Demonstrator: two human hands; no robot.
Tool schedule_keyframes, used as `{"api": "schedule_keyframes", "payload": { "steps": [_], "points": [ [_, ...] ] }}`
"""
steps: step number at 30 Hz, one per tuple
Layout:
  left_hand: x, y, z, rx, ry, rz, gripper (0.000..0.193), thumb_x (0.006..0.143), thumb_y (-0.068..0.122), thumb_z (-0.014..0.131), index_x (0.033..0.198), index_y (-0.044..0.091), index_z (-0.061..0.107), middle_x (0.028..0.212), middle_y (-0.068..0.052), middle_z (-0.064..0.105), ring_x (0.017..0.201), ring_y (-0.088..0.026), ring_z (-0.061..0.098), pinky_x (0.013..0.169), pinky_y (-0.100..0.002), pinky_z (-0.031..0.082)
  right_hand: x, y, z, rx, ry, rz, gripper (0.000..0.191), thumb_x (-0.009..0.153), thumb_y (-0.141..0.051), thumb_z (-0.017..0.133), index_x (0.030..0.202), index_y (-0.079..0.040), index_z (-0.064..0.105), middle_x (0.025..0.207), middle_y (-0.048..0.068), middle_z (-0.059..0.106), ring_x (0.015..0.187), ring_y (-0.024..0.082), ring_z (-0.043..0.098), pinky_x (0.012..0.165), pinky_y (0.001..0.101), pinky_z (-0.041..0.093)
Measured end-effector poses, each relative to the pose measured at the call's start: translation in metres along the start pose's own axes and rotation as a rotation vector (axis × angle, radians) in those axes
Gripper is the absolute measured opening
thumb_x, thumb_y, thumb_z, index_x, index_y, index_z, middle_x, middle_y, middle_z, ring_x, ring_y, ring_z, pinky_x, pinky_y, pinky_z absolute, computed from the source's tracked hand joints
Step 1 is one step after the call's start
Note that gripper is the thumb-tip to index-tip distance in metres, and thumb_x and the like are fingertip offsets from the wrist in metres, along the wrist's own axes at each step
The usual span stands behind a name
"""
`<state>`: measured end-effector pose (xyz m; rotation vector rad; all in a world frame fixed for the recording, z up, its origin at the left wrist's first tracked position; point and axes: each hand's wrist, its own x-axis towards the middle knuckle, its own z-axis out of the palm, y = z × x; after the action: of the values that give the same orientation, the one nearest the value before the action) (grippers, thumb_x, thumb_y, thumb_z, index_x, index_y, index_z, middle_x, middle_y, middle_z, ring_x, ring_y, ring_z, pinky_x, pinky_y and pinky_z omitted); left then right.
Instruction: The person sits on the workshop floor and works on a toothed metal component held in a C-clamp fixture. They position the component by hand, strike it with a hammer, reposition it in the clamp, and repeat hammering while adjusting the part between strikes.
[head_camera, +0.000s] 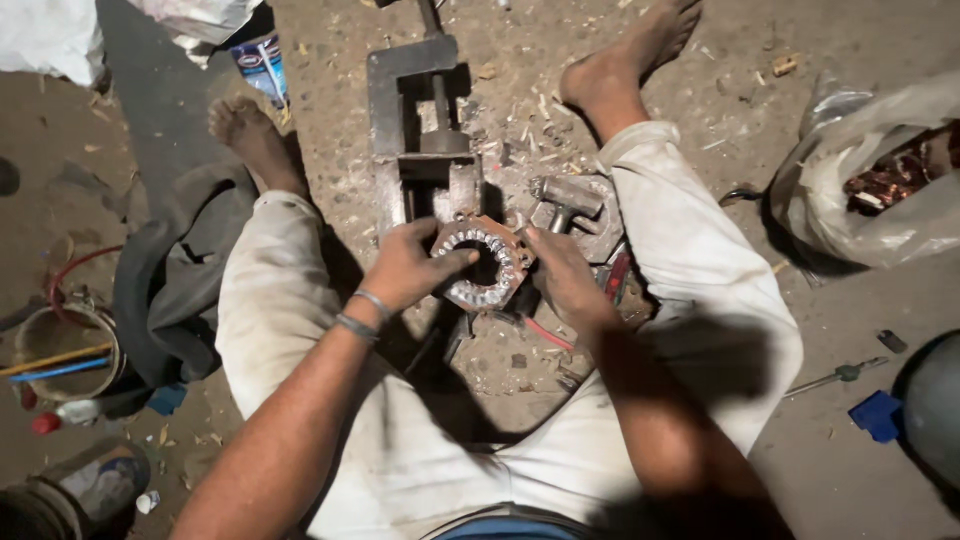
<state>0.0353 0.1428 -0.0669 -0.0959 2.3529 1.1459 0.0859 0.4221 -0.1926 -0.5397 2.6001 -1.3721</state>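
Seated on dirt floor, legs spread, both hands on a motor stator ring (482, 266) between the knees. Left hand (410, 268) clamped on ring's left rim, thumb over the top edge, fingers curled round it. Right hand (562, 278) gripping the right rim, fingers wrapped. Ring sits just in front of a metal bench vise (415, 110), touching its base or v. close, can't tell which. Hammer (568, 200) lying just right of the ring. Plastic bag w/ copper scrap (880, 180) far right. Screwdriver (836, 376) on floor, right. Bucket (62, 345) far left.
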Motion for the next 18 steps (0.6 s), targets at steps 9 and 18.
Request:
{"api": "schedule_keyframes", "payload": {
  "steps": [9,18],
  "points": [
    [0.008,-0.035,0.012,-0.031,0.358,-0.052,0.047,0.081,0.031,0.078,0.104,-0.009,0.067,0.091,-0.029,0.072,0.087,-0.040,0.074,0.079,-0.044,0.057,0.047,-0.073,-0.028,0.990,0.134,0.613,0.044,0.104,-0.037,0.055,0.115,0.004,0.066,0.090,0.011,0.070,0.070,0.017,0.066,0.063,0.0286,0.057],
    [0.026,-0.079,0.008,0.099,0.686,-0.286,0.046,0.078,0.035,0.076,0.090,-0.008,0.065,0.084,-0.032,0.069,0.084,-0.048,0.070,0.079,-0.053,0.055,0.052,-0.092,-0.040,0.933,0.140,0.644,0.033,0.104,-0.031,0.059,0.109,0.000,0.068,0.084,0.008,0.069,0.068,0.013,0.064,0.060,0.0260,0.053]
  ]
}}
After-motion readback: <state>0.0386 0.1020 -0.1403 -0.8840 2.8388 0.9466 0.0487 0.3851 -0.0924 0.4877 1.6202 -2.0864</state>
